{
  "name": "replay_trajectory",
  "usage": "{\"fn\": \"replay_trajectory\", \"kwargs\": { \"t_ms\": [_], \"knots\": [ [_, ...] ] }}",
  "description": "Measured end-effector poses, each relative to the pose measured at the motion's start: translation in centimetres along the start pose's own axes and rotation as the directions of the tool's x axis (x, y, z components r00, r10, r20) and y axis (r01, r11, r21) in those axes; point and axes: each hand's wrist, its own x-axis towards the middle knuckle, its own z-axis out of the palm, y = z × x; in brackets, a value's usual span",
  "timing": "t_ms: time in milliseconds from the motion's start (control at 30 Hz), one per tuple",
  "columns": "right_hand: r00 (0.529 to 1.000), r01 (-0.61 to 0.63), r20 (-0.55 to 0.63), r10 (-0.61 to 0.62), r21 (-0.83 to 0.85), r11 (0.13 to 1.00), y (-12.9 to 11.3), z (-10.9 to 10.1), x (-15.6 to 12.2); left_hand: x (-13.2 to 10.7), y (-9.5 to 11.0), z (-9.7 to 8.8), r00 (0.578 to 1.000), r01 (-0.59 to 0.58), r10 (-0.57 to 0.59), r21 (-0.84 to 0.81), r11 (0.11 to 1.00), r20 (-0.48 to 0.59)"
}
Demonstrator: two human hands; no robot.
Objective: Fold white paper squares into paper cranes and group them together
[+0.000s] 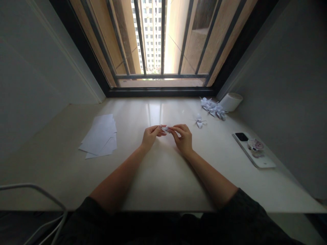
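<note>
Between my fingertips is a small piece of folded white paper [166, 129], held just above the middle of the sill. My left hand [151, 135] pinches its left end with thumb and fingers. On the other end, my right hand [183, 136] grips it between thumb and forefinger. The fingers cover much of the paper, so its exact shape is hard to make out. Beyond my right hand, a single folded paper crane [199, 121] rests on the sill. A cluster of similar folded paper cranes [214, 108] lies farther back to the right.
Loose white paper sheets [99, 134] overlap on the left. A white roll [231, 102] lies by the right wall, behind the cranes. A phone [255, 151] with a round grip lies at the right. White cables [33, 186] loop at the lower left. A barred window [162, 76] stands ahead.
</note>
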Motion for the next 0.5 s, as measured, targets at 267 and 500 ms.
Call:
{"fn": "replay_trajectory", "kwargs": {
  "t_ms": [267, 500],
  "knots": [
    [0.99, -0.143, 0.018, 0.142, 0.088, 0.986, -0.03, 0.16, 0.29, -0.05, -0.13, 0.14, 0.999, -0.029, 0.029, -0.01, 1.0, 0.043],
    [0.914, -0.393, 0.035, 0.405, 0.328, 0.859, 0.62, 0.75, 0.28, -0.1, -0.66, 0.51, 0.996, -0.062, 0.058, 0.059, 0.996, 0.063]
  ]
}}
